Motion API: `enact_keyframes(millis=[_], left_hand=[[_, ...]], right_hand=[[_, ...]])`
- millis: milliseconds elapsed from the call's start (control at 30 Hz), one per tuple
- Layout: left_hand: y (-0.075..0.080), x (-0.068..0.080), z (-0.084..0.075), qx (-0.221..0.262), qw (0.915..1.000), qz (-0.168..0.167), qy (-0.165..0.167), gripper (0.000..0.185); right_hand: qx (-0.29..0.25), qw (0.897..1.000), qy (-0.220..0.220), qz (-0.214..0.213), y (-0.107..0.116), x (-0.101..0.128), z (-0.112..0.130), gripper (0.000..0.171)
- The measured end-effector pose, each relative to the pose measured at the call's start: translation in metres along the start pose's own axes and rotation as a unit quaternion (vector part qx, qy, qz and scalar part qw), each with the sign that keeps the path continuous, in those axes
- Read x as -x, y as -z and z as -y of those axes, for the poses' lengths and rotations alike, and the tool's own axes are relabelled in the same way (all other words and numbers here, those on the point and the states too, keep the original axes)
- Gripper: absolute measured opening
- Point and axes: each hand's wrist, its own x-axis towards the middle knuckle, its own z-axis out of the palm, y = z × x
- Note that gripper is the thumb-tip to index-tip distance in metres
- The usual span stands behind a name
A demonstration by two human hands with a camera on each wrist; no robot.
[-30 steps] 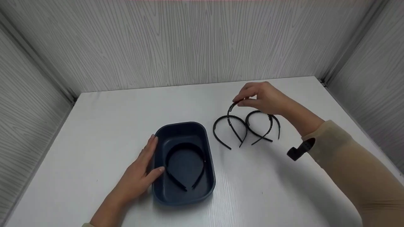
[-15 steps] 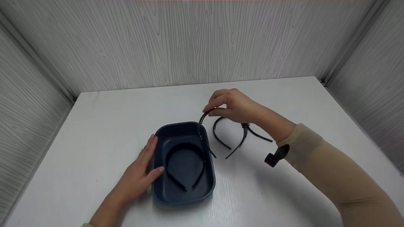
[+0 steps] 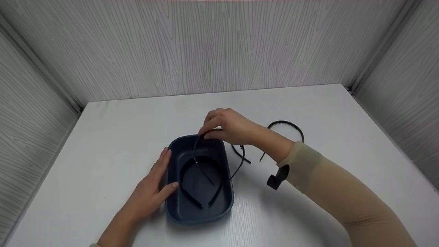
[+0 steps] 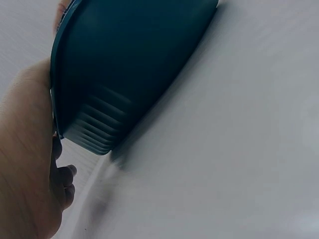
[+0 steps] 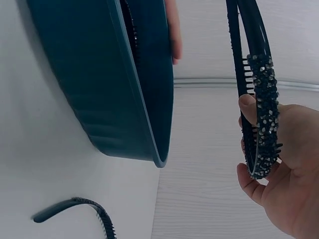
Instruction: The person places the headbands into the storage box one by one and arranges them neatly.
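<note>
My right hand (image 3: 229, 127) pinches a dark toothed headband (image 5: 264, 104) by its top, the band's two ends hanging down over the blue plastic tub (image 3: 199, 219). Crusted glittery stones cover part of this band in the right wrist view. Inside the tub lies another black headband (image 3: 192, 199), ends toward me. My left hand (image 3: 149, 187) rests against the tub's left side, fingers fairly straight along it and thumb over the rim. To the right of the tub, black headbands lie on the table, one (image 3: 285, 122) farther right and one (image 3: 235, 151) partly hidden behind my right hand.
The tub stands on a white table (image 3: 85, 154). Wood-grain panels rise behind it (image 3: 205, 44) and at both sides. A dark strap device (image 3: 278, 177) hangs under my right sleeve.
My right hand has carried the headband leftward from the group on the table to above the tub. My left hand and the tub stay where they were.
</note>
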Motion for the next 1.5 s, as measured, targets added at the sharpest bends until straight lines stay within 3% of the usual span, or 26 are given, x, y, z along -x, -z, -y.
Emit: enact_keyframes(millis=[667,1067,1500], left_hand=[[0.002,-0.002,0.002,0.001,1.0,0.006,-0.001,0.086],[0.005,0.002,0.003,0.001,0.9999,0.007,0.011,0.086],[0.006,0.008,0.003,0.001,0.9999,0.006,0.01,0.086]], right_hand=[[0.004,1.0,-0.006,0.021,-0.025,-0.013,0.002,0.02],[-0.021,0.999,0.023,0.015,-0.044,-0.023,0.002,0.019],[-0.011,0.998,0.02,0.055,-0.066,-0.033,0.007,0.021]])
